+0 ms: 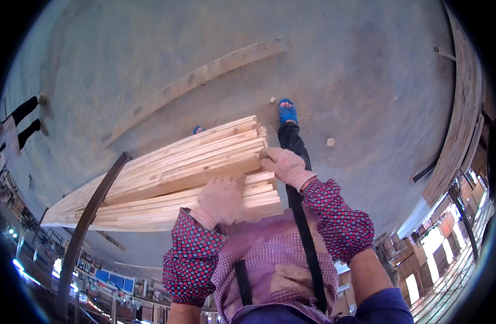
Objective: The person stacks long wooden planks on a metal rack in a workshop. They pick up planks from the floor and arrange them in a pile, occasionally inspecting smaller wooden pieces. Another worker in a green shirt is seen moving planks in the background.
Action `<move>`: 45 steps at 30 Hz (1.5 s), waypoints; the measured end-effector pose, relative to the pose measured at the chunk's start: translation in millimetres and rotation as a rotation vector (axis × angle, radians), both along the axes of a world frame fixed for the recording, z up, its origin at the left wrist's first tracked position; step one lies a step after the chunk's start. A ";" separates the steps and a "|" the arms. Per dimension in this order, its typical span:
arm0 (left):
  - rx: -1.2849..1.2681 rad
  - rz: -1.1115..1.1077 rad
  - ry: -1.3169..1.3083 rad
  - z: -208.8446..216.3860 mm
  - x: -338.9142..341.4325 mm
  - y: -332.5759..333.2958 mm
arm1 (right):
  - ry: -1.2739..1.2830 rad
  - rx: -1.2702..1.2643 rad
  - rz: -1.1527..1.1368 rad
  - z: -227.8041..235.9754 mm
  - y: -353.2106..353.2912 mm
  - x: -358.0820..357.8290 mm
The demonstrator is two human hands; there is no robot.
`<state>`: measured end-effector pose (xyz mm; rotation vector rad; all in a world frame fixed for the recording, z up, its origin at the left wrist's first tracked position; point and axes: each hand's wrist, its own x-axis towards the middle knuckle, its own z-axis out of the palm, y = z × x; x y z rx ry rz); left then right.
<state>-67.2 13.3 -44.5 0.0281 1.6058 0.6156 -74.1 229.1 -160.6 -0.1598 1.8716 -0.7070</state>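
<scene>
A long stack of pale wooden boards lies in front of me, running from the middle toward the far left. Their cut ends face right, and a gap splits the stack into an upper and a lower group. My left hand, in a pale work glove, rests across the lower group near those ends, its fingers laid against the wood. My right hand, also gloved, has its fingers closed round the end of a board in the upper group. Part of that grip is hidden. Patterned red and blue sleeve covers are on both my forearms.
A dark metal bar crosses the stack at left. One long plank lies on the concrete floor beyond, with small wood offcuts nearby. More long boards are stacked at far right. Another person's legs show at far left.
</scene>
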 end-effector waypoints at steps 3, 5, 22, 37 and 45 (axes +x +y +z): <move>0.010 0.040 0.053 -7.6 8.1 0.7 | -0.188 0.093 -0.176 -7.2 -8.7 19.4; 0.012 0.039 0.037 -8.8 6.2 1.0 | -0.206 0.092 -0.269 -7.2 -6.6 23.2; -0.007 0.050 0.012 -16.2 9.1 -4.5 | -0.385 -0.086 -0.226 -18.1 -13.2 -0.8; -0.036 0.129 0.079 -52.4 5.6 1.9 | 0.133 0.314 0.034 -19.2 171.2 -134.1; -0.007 0.196 0.200 -51.0 25.6 -9.5 | 0.253 0.009 0.975 -11.8 -13.9 -50.1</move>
